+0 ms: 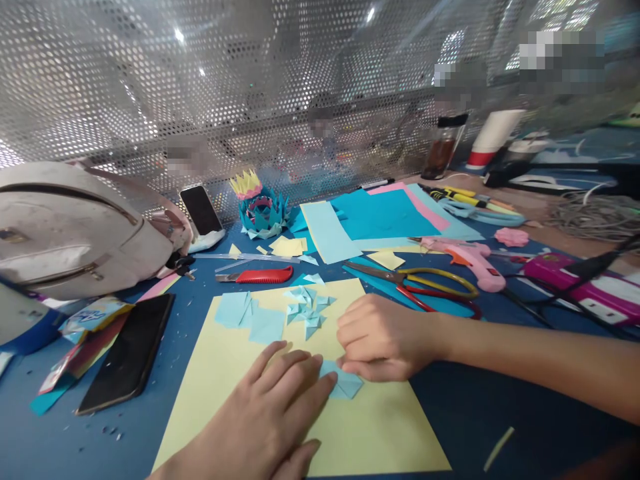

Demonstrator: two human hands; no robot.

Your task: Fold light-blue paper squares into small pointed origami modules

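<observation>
A small folded light blue paper (346, 385) lies on the large pale yellow sheet (380, 433). My left hand (275, 407) has its fingers spread, with a fingertip resting on the left edge of this paper. The fingers of my right hand (377, 337) are curled together at its upper edge, and what they hold, if anything, is hidden. Behind them sits a group of folded light blue pieces (306, 310). Light blue squares (267, 325) lie to its left.
Beyond the sheet are a red cutter (263, 275), scissors (400, 279) and a pink glue gun (475, 260). Blue paper sheets (390, 210) and a paper flower (263, 213) stand further back. At left are a phone (127, 353) and a bag (75, 227).
</observation>
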